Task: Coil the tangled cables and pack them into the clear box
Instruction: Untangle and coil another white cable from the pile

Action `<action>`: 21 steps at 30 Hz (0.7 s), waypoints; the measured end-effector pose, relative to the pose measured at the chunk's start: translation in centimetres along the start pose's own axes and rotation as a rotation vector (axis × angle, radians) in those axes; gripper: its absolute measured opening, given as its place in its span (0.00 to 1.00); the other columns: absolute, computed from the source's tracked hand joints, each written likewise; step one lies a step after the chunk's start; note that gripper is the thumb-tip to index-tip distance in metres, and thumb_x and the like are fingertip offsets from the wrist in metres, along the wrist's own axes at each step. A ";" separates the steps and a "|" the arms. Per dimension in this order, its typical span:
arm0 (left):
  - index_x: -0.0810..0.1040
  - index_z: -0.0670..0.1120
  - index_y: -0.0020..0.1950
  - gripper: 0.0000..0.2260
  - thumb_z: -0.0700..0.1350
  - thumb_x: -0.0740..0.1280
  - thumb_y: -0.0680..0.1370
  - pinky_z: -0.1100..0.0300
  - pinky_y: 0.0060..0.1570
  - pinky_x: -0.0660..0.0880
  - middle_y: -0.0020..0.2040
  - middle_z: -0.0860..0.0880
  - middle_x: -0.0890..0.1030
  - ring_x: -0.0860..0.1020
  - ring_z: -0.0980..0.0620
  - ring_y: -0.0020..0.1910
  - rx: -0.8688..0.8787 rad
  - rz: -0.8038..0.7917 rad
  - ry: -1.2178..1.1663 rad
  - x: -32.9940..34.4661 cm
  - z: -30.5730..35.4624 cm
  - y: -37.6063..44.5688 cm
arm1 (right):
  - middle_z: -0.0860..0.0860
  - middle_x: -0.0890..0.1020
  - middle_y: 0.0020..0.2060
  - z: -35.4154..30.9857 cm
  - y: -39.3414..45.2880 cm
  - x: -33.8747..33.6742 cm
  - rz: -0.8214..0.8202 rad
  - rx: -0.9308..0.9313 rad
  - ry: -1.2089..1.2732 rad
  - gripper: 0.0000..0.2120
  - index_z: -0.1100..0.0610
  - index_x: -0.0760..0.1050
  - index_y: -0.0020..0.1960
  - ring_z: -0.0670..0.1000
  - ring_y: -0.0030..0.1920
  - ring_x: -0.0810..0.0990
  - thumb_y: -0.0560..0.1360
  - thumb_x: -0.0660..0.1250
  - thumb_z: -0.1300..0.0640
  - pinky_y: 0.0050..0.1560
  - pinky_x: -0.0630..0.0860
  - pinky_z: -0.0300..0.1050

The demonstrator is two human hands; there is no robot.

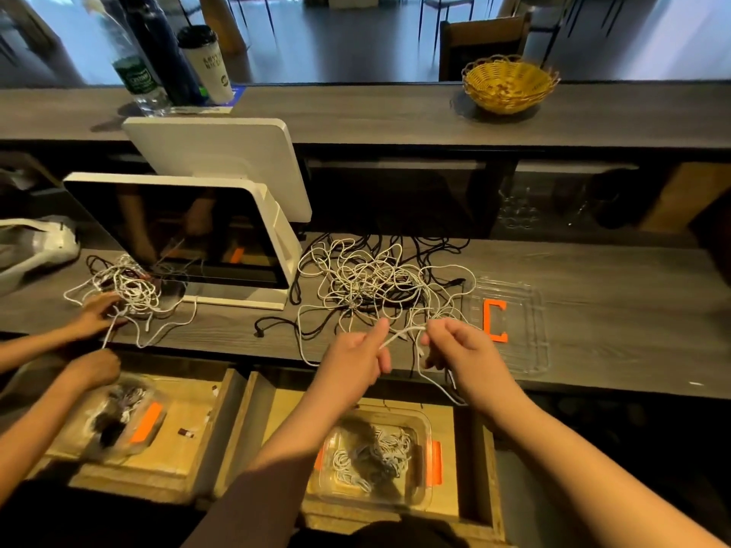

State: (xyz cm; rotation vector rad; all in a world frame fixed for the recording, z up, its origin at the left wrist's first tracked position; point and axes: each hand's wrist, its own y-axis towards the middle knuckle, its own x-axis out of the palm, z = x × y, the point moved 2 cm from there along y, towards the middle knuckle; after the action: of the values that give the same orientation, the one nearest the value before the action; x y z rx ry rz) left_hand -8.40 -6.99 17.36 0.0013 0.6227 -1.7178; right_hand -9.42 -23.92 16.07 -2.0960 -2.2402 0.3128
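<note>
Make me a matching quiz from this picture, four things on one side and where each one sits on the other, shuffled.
Things:
1. wicker basket
2. clear box
3. clear lid
4. white cable

Places:
A. in the open drawer below the counter
B. held between the left hand and right hand
C. on the upper ledge, far right
D. flat on the counter, right of the tangle

Pairs: 1-C, 2-A, 3-D, 4-B

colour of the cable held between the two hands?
White cable, pinched between left hand and right hand. Head view, the only one.
</note>
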 end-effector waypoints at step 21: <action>0.83 0.46 0.38 0.14 0.53 0.68 0.79 0.61 0.44 0.68 0.43 0.38 0.83 0.78 0.52 0.44 0.068 0.081 0.000 -0.9 1.3 -3.2 | 0.55 0.77 0.34 0.2 -4.9 -1.0 -0.159 0.167 0.112 0.12 0.66 0.78 0.52 0.48 0.33 0.77 0.83 0.57 0.62 0.36 0.76 0.40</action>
State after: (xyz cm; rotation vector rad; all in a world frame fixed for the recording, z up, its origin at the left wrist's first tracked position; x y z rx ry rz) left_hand -10.63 -6.39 20.04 0.0734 0.5575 -1.6599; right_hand -14.22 -25.25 16.89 -1.7961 -2.2155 0.3502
